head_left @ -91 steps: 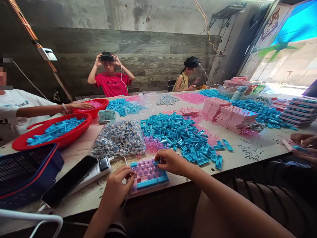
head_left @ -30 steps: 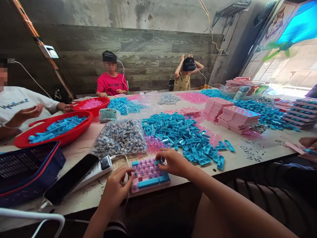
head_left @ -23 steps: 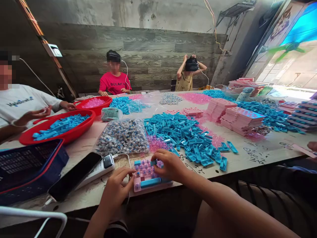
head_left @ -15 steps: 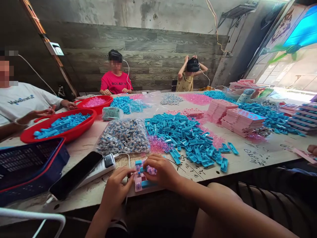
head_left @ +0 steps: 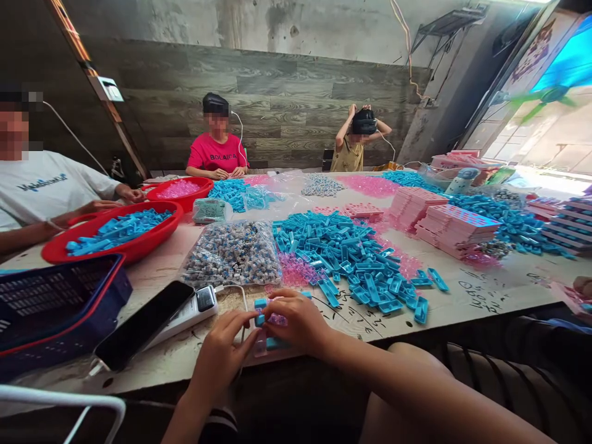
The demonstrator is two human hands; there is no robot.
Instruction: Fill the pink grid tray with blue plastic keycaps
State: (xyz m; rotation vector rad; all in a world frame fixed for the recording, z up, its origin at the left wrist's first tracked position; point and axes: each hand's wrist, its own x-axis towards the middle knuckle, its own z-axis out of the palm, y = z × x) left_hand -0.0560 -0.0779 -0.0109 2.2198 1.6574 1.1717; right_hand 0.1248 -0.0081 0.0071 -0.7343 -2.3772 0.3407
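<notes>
A pink plastic panel lies at the table's front edge, largely covered by my hands. Blue plastic pieces and clear pink bits are set on it. My left hand is at the panel's left edge, with thumb and index finger curled against it. From the right, my right hand reaches over the panel, its fingertips closed on a small blue plastic piece. That piece sits close to my left fingertips; whether they touch it is unclear. Beyond my hands lies a heap of blue plastic pieces beside loose clear pink bits.
A bag of small white-and-blue parts, a phone on a power strip and a dark blue basket stand left. Red basins are farther back. Stacked pink panels sit right. Several co-workers sit around the table.
My right fingertips and the small blue piece have shifted slightly left on the panel, closer to my left fingers. The co-worker at left has lowered a hand toward the red basin.
</notes>
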